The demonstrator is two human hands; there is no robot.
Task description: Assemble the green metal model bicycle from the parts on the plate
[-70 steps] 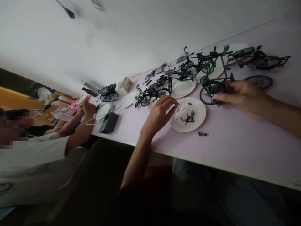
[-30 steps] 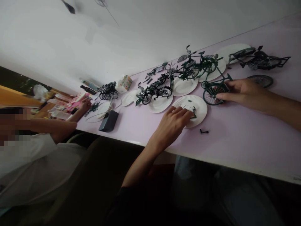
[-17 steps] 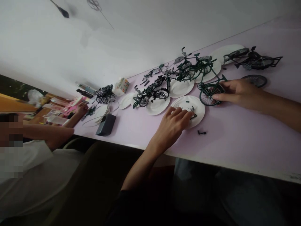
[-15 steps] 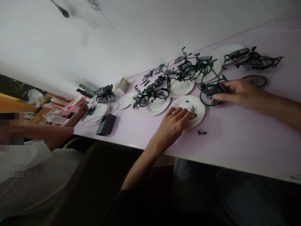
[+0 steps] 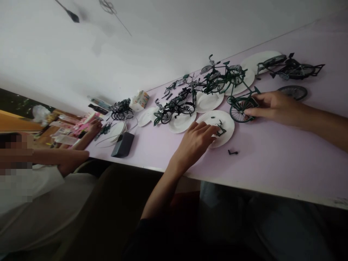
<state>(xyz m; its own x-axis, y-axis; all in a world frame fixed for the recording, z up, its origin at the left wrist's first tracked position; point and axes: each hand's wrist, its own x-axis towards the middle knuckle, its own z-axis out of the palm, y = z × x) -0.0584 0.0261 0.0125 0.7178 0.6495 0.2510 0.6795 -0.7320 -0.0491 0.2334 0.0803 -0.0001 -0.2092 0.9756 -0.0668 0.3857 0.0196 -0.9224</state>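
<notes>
Across the pink tabletop (image 5: pixel 285 159), an angular green part (image 5: pixel 222 130) lies just past my nearer left hand (image 5: pixel 196 140), fingers curled, grip unreadable from here, my right hand (image 5: pixel 273 105) pinching a model bicycle (image 5: pixel 238 103)

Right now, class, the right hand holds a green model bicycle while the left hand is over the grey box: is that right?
Not quite: the head view shows the left hand over a white paper plate, away from the grey box. The right hand does hold the green model bicycle.
</notes>
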